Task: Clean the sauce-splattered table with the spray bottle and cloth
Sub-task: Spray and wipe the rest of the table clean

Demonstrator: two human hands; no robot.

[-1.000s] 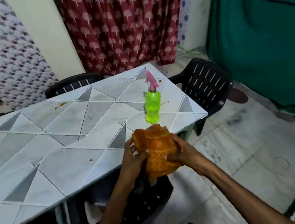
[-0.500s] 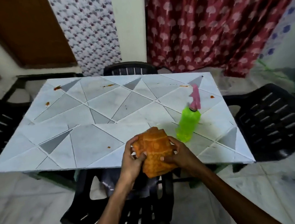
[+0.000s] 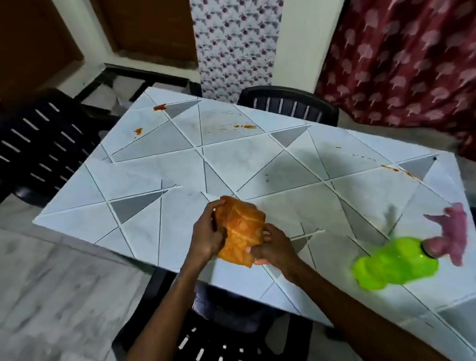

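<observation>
**While one bottle waits, two hands hold one cloth**

Where the table edge comes nearest, the folded orange cloth sits between both hands, over the tabletop. Whether it touches the surface I cannot tell. The left hand curls its fingers round the cloth's left side. The right hand pinches the lower right corner, fingers bent. The single bottle, green with a pink trigger, stands on the table well to the right of the hands, apart from them and blurred. Red sauce marks the top in at least four places: two spots near the far left corner, a smear at the far middle, a streak toward the far right corner. Four black chairs ring the table: one at the left, one at the far side, one tucked under the near edge below the arms, one just showing at the right. A red curtain hangs behind.
</observation>
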